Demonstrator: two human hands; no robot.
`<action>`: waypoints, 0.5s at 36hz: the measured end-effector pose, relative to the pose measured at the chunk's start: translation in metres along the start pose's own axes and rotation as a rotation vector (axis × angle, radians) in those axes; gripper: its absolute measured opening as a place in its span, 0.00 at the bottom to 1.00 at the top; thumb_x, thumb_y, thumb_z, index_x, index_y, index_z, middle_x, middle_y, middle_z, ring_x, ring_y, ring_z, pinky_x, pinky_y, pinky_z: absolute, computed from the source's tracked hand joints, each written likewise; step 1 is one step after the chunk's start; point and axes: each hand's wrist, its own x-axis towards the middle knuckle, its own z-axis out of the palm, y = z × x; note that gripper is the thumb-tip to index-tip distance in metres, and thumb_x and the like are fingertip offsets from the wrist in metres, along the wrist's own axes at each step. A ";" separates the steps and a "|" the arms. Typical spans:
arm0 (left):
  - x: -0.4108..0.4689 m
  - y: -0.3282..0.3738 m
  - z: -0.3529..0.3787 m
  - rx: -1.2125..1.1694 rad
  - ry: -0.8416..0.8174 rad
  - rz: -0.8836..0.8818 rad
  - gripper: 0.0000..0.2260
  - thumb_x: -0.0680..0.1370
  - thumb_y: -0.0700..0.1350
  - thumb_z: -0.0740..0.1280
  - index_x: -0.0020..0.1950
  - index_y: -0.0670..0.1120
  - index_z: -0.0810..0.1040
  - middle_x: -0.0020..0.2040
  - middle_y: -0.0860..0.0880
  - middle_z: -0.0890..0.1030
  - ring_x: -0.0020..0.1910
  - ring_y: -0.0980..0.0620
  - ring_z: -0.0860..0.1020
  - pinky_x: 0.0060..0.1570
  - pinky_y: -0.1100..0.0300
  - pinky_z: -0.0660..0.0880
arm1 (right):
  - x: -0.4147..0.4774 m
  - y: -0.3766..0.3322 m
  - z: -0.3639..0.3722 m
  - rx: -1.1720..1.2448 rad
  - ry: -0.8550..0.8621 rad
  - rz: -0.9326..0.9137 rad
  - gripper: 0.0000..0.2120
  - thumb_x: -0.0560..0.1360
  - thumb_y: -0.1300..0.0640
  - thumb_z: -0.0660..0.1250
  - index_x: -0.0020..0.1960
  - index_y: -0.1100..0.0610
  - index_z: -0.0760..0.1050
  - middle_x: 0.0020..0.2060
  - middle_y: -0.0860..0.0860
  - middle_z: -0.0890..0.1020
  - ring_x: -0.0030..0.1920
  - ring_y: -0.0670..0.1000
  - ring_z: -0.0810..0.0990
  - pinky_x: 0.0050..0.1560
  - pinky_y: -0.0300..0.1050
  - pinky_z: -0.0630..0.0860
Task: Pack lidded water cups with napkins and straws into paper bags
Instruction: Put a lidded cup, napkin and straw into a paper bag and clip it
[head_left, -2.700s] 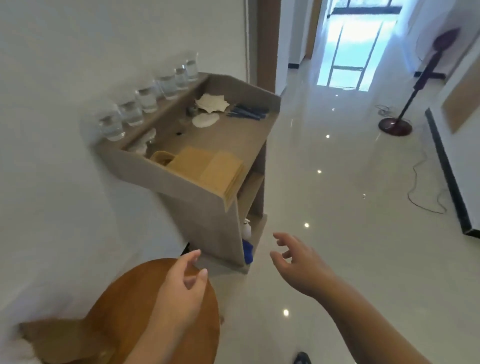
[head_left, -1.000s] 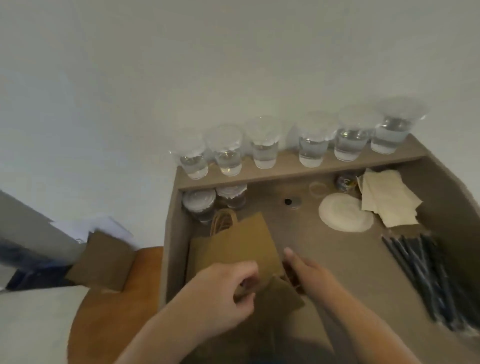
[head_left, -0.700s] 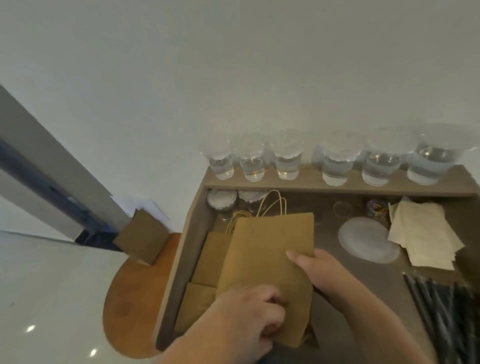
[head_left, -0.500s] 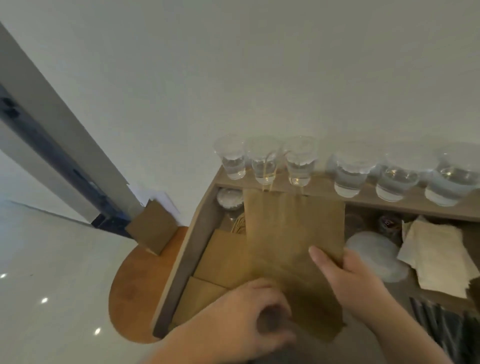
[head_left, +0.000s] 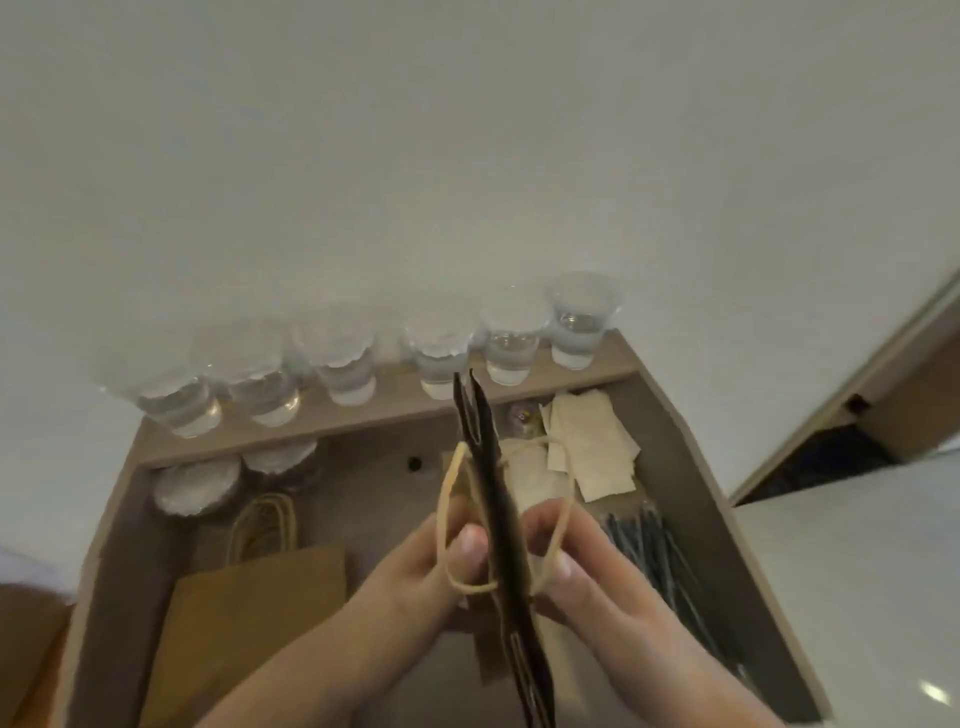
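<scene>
2 hands, the left hand (head_left: 415, 566) and the right hand (head_left: 587, 577), pinch opposite sides of a flat paper bag (head_left: 506, 545) held edge-on above the tray (head_left: 374, 488), apparently to spread its mouth for 1 of 6 cups (head_left: 343, 366) on the ledge (head_left: 395, 410) behind.

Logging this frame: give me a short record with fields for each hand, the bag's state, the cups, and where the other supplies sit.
left hand: pinches the left side of the paper bag
right hand: pinches its right side
paper bag: held up edge-on, mouth a narrow dark slit, rope handles out to either side
bag contents: cannot tell
lidded water cups: six in a row on the back ledge
lower cups: two under the ledge, left
flat bags: front left
napkins: back right
straws: right side
</scene>
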 end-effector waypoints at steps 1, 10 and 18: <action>0.000 0.002 0.005 0.057 -0.046 0.019 0.35 0.69 0.79 0.69 0.68 0.60 0.79 0.64 0.50 0.84 0.62 0.48 0.84 0.60 0.44 0.82 | -0.004 -0.005 -0.001 -0.071 0.034 -0.012 0.32 0.71 0.27 0.73 0.63 0.48 0.76 0.61 0.53 0.84 0.66 0.55 0.82 0.69 0.67 0.76; 0.002 0.010 0.004 0.015 -0.197 0.035 0.46 0.67 0.76 0.73 0.72 0.44 0.76 0.67 0.44 0.83 0.69 0.40 0.79 0.72 0.38 0.73 | -0.019 -0.003 0.018 -0.280 0.071 0.087 0.41 0.70 0.32 0.79 0.77 0.28 0.61 0.66 0.42 0.78 0.71 0.45 0.77 0.69 0.56 0.78; -0.027 0.014 -0.040 -0.041 -0.238 0.009 0.34 0.77 0.57 0.72 0.72 0.34 0.70 0.63 0.35 0.80 0.62 0.35 0.81 0.66 0.40 0.78 | -0.004 -0.017 0.064 -0.062 -0.139 -0.125 0.28 0.83 0.68 0.64 0.80 0.54 0.64 0.71 0.61 0.75 0.72 0.60 0.75 0.71 0.61 0.76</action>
